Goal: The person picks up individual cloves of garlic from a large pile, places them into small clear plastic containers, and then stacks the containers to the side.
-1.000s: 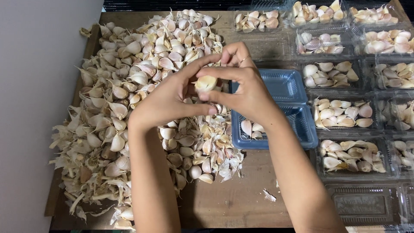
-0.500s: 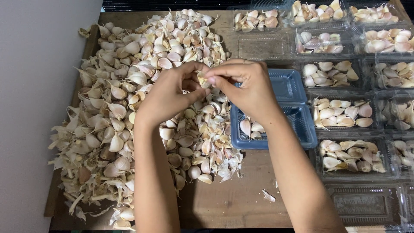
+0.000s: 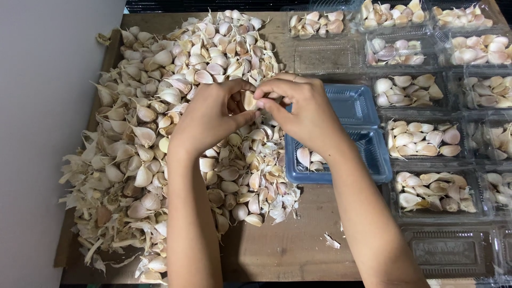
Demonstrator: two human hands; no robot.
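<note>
We pinch one garlic clove (image 3: 248,100) between both hands above the heap, its long axis roughly upright; our left hand (image 3: 210,114) and right hand (image 3: 304,109) meet on it, fingertips closed, neither clearly nearer. A large pile of unpeeled cloves (image 3: 160,122) lies left; one blue tray (image 3: 368,152), holding about three cloves, sits right, beside clear trays (image 3: 421,138) too many to count surely.

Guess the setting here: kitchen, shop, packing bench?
Most likely a small packing bench, hedged. A big heap of garlic cloves covers the brown board, rows of clear plastic clamshell packs sit filled with cloves, and both hands work one clove above a blue tray.
</note>
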